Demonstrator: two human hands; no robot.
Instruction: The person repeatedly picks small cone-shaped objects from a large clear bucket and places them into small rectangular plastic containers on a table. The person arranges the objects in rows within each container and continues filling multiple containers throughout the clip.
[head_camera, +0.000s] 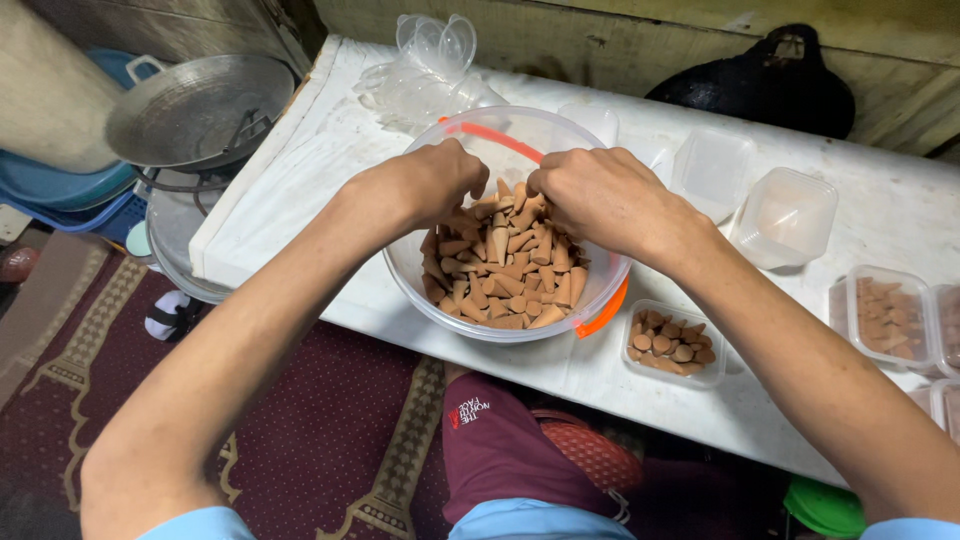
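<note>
A clear round plastic tub (418, 290) with an orange handle stands on a low white table (300, 190). It holds a heap of small brown cones (505, 270). My left hand (425, 180) reaches into the tub from the left, fingers curled down among the cones. My right hand (600, 195) dips in from the right, fingers bent onto the heap. Whether either hand grips cones is hidden by the fingers. Just right of the tub a small clear box (672, 345) sits open, filled with cones.
Empty clear boxes (785, 215) and lids (430, 60) lie at the back of the table. Filled boxes (885, 315) stand at the right edge. A metal pan (195, 105) and blue basins sit left. A patterned red rug (330, 440) covers the floor.
</note>
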